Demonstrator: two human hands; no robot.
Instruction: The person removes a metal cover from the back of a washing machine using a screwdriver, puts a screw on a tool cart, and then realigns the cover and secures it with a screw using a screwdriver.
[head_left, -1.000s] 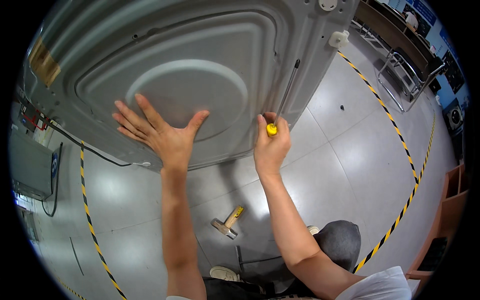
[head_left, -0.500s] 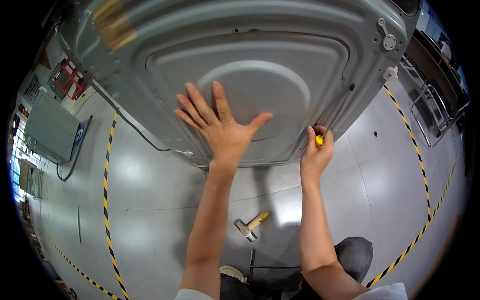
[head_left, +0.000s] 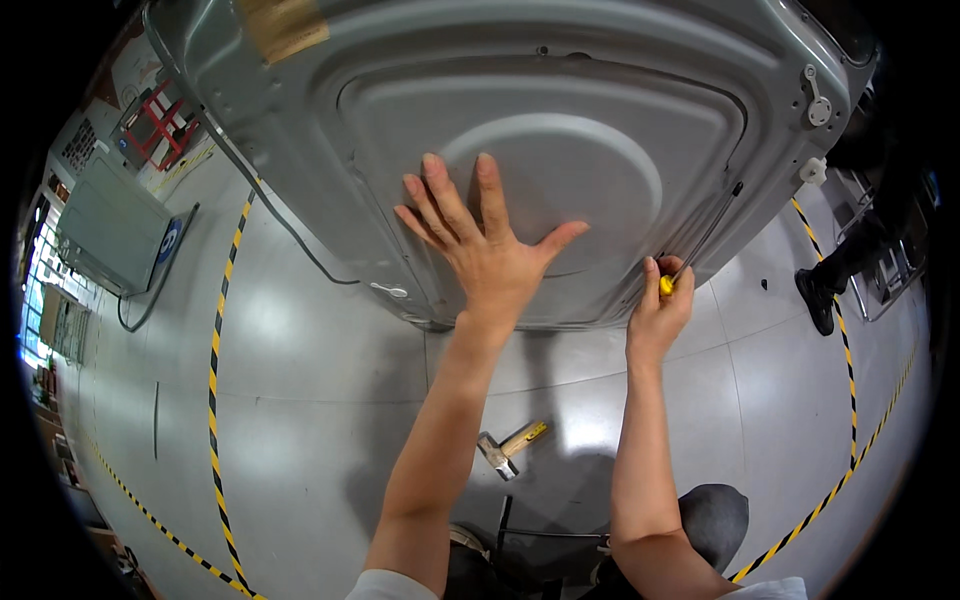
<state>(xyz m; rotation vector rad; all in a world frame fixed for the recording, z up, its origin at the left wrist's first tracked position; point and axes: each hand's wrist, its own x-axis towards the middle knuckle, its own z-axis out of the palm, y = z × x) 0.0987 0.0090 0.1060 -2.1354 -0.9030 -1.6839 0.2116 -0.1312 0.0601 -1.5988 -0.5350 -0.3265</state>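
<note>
A large grey metal appliance panel [head_left: 560, 180], with pressed ridges and a round raised ring, leans before me. My left hand [head_left: 492, 250] lies on its middle, fingers spread and nothing in them. Near the panel's lower right edge, my right hand [head_left: 660, 312] is closed around a screwdriver [head_left: 707, 234] with a yellow handle. The long thin shaft slants up and to the right, and its dark tip stands free of any screw. Thumb and forefinger reach up to the panel's seam; whether they pinch something there is hidden.
A hammer [head_left: 497, 456] with a wooden and yellow handle lies on the floor below my hands. Black-and-yellow tape [head_left: 213, 400] marks both sides. Another person's leg [head_left: 850, 265] stands at the right. A grey appliance [head_left: 115, 225] sits at the far left.
The appliance and both hands appear further right in the picture as the view shifts. Another person's dark leg and shoe have come in at the right. Both hands keep their places on the panel.
</note>
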